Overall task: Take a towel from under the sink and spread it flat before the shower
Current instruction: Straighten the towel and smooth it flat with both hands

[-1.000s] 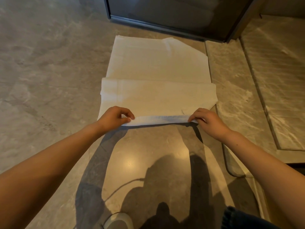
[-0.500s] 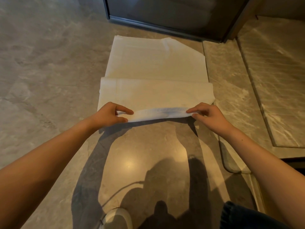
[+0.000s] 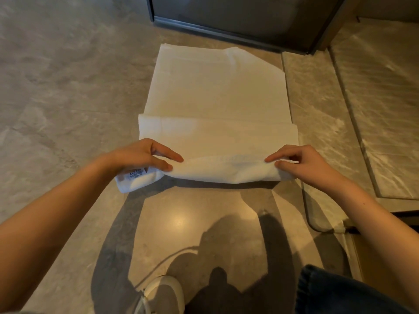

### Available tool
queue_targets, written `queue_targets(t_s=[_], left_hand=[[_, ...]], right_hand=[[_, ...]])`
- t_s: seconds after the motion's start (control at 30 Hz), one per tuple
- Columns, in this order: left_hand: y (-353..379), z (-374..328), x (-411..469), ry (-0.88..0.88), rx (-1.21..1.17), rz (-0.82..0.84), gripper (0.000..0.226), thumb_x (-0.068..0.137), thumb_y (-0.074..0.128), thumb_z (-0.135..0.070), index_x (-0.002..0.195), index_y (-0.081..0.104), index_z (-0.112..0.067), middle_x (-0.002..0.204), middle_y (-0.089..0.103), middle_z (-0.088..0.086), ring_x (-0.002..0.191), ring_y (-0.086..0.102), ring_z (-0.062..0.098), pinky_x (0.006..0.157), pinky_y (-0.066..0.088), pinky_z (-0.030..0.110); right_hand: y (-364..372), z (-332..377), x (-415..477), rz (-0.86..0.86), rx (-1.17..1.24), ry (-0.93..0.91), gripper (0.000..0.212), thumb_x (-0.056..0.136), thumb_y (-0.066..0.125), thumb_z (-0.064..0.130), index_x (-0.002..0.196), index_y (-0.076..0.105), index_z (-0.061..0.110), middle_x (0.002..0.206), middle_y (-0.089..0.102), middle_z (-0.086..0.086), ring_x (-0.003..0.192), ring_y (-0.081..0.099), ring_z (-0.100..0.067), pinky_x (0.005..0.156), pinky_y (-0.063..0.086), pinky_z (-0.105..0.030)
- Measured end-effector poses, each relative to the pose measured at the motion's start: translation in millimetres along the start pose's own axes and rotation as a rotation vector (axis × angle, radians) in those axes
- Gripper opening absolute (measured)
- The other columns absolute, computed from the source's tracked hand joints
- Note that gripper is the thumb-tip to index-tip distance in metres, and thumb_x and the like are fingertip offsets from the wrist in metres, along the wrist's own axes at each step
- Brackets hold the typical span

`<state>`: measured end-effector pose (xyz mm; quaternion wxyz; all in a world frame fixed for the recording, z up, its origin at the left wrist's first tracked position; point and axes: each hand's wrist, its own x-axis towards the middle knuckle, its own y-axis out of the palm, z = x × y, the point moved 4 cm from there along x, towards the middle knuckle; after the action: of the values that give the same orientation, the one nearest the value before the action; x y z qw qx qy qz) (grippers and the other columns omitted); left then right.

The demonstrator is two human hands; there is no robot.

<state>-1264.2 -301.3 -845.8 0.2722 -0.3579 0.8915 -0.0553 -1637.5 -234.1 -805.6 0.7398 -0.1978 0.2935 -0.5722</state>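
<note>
A white towel lies on the grey stone floor in front of the dark-framed shower door. Its far part is flat; its near part is still folded over in a band. My left hand pinches the near left corner of that fold between thumb and fingers, and a small care label shows just below the hand. My right hand pinches the near right corner the same way. The near edge is lifted slightly off the floor between both hands.
The shower's dark threshold runs along the far edge of the towel. A raised stone step lies to the right. My white shoe and a dark trouser leg are at the bottom.
Both hands have drawn the towel's near folded edge toward me and lifted it. The left corner has turned over, exposing the label.
</note>
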Motion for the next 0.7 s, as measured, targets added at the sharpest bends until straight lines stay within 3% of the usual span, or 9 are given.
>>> queue_targets(t_s=[0.07,0.17,0.23,0.3,0.4,0.6,0.7], left_hand=[[6,8,-5,-0.057,-0.107,0.052,0.029,0.082,0.073,-0.014,0.106,0.075,-0.032,0.117,0.065,-0.023,0.107,0.059,-0.004,0.08,0.049,0.008],[18,17,-10,-0.137,-0.119,0.139,0.03,0.082,0.072,-0.013,0.107,0.075,-0.029,0.12,0.066,-0.018,0.109,0.06,0.0,0.083,0.05,0.012],[26,22,-13,-0.195,-0.116,0.193,0.03,0.083,0.071,-0.013,0.107,0.075,-0.029,0.12,0.067,-0.017,0.107,0.062,0.003,0.084,0.052,0.016],[31,28,-16,-0.255,-0.129,0.238,0.03,0.084,0.07,-0.013,0.108,0.075,-0.029,0.119,0.068,-0.016,0.105,0.064,0.008,0.083,0.053,0.02],[40,36,-21,-0.31,-0.124,0.296,0.03,0.084,0.069,-0.014,0.11,0.074,-0.029,0.122,0.067,-0.013,0.108,0.063,0.013,0.089,0.052,0.026],[62,46,-10,-0.157,0.119,0.07,0.034,0.08,0.074,-0.004,0.105,0.075,-0.028,0.117,0.068,-0.013,0.107,0.06,-0.005,0.102,0.041,0.016],[68,48,-6,-0.107,0.193,0.03,0.036,0.08,0.073,-0.002,0.104,0.074,-0.028,0.116,0.067,-0.012,0.102,0.058,-0.009,0.096,0.038,0.005]], right_hand=[[1,-1,-7,0.033,0.025,0.009,0.028,0.088,0.061,0.004,0.094,0.078,0.027,0.098,0.07,0.013,0.093,0.063,-0.008,0.084,0.048,-0.023],[8,-7,-15,0.09,0.041,0.06,0.026,0.088,0.063,0.007,0.094,0.078,0.027,0.098,0.072,0.013,0.093,0.062,-0.033,0.088,0.049,-0.041],[16,-13,-19,0.142,0.058,0.124,0.024,0.088,0.063,0.009,0.094,0.079,0.027,0.101,0.072,0.011,0.096,0.062,-0.035,0.091,0.048,-0.048],[23,-19,-24,0.212,0.099,0.191,0.025,0.088,0.064,0.011,0.092,0.079,0.031,0.105,0.071,0.016,0.099,0.064,-0.011,0.092,0.05,-0.03],[34,-26,-30,0.286,0.122,0.241,0.027,0.088,0.064,0.011,0.089,0.08,0.032,0.101,0.069,0.026,0.093,0.06,0.013,0.077,0.042,-0.003],[68,-39,-29,0.22,0.01,0.243,0.023,0.088,0.061,0.007,0.098,0.079,0.019,0.102,0.067,0.012,0.079,0.058,0.012,0.071,0.039,-0.003],[72,-44,-30,0.226,-0.037,0.197,0.023,0.089,0.061,0.006,0.1,0.077,0.018,0.103,0.067,0.006,0.078,0.059,0.006,0.071,0.04,-0.006]])
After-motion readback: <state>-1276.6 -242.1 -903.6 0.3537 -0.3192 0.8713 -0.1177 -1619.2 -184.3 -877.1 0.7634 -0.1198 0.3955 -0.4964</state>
